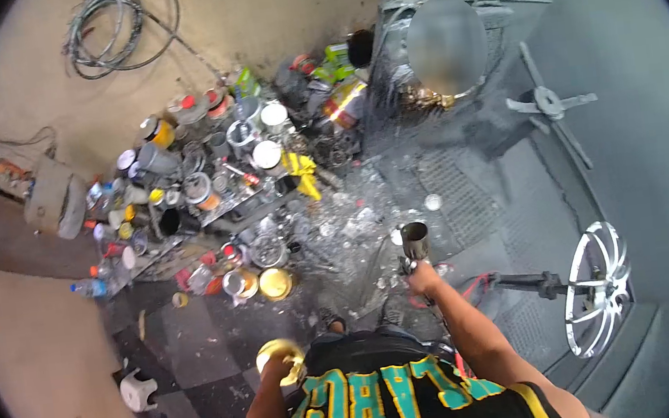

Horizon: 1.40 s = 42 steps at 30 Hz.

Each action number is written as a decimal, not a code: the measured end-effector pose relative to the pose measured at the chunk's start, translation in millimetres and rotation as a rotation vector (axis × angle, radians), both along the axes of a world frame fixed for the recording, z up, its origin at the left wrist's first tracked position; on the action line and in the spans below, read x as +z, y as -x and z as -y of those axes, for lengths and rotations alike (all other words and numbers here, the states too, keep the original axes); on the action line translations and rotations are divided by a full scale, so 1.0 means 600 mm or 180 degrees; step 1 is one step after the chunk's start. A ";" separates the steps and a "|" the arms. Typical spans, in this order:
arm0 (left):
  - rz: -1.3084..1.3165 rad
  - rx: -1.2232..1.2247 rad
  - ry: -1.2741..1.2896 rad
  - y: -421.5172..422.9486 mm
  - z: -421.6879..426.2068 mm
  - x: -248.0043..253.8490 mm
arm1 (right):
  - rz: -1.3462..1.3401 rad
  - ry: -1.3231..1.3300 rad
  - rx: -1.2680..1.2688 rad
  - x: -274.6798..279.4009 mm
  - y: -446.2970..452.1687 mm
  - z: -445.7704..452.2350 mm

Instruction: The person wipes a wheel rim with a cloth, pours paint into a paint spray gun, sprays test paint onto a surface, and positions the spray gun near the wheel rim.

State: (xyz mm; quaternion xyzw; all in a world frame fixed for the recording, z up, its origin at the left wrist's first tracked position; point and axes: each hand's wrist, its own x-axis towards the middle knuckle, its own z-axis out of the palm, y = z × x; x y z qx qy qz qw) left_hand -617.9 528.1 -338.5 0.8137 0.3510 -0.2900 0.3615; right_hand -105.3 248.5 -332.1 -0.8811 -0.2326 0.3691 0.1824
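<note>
My right hand [422,277] is closed around the handle of a spray gun, whose dark metal cup [414,237] points up in front of me. Low on the left, my left hand [277,367] is at a round gold-coloured lid or can [289,351]; its fingers are partly blurred, and how they meet the gold piece is hard to make out. A red hose [475,282] shows to the right of my right hand.
Paint cans and bottles crowd a low bench [223,209] ahead left. Gold-topped cans [276,283] stand on the floor. A white wheel-like part [599,288] is on a stand at right. A white stool [137,391] lies at left. A coiled hose [135,33] hangs on the wall.
</note>
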 end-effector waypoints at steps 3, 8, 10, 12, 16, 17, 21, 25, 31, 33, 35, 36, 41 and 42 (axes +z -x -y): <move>-0.0545 -0.0445 0.0334 0.097 -0.025 -0.044 | -0.0853 -0.0314 -0.1011 0.066 -0.054 -0.017; -0.0830 0.0411 0.0876 0.141 -0.063 -0.021 | -0.1047 -0.1093 -0.2189 0.316 -0.103 -0.119; -0.0553 0.0814 0.1055 0.157 -0.067 -0.031 | -0.0872 -0.1280 -0.2251 0.344 -0.125 -0.131; -0.0239 0.1218 0.1252 0.154 -0.071 -0.045 | -0.0444 -0.2201 -0.2528 0.370 -0.148 -0.146; -0.0186 0.0473 0.0787 0.080 -0.105 -0.047 | 0.0607 -0.2235 -0.2239 0.484 -0.191 -0.180; -0.0061 0.0520 0.0668 0.053 -0.115 -0.039 | 0.0797 -0.2167 -0.2259 0.496 -0.208 -0.181; 0.0739 0.1205 0.0945 -0.045 -0.138 -0.051 | 0.0985 -0.2160 -0.2231 0.544 -0.281 -0.169; 0.0954 0.2062 0.0661 -0.147 -0.140 -0.089 | 0.0973 -0.2164 -0.2344 0.559 -0.368 -0.134; -0.0174 0.1542 -0.0399 -0.327 -0.129 0.084 | 0.1242 -0.1942 -0.2257 0.521 -0.489 -0.076; -0.0614 0.1541 -0.0502 -0.380 -0.117 0.138 | 0.1346 -0.1834 -0.2134 0.508 -0.517 -0.062; -0.0586 0.1412 -0.0630 -0.413 -0.101 0.150 | 0.0781 -0.1895 -0.2141 0.501 -0.526 -0.069; -0.0543 0.1286 -0.0745 -0.429 -0.091 0.161 | 0.0405 -0.2016 -0.2140 0.475 -0.531 -0.069; -0.0847 0.1418 -0.0767 -0.445 -0.047 0.192 | -0.2106 -0.1478 -0.1266 0.384 -0.466 -0.079; -0.1040 0.1510 -0.0806 -0.449 -0.044 0.195 | -0.2704 -0.1255 -0.1069 0.361 -0.445 -0.077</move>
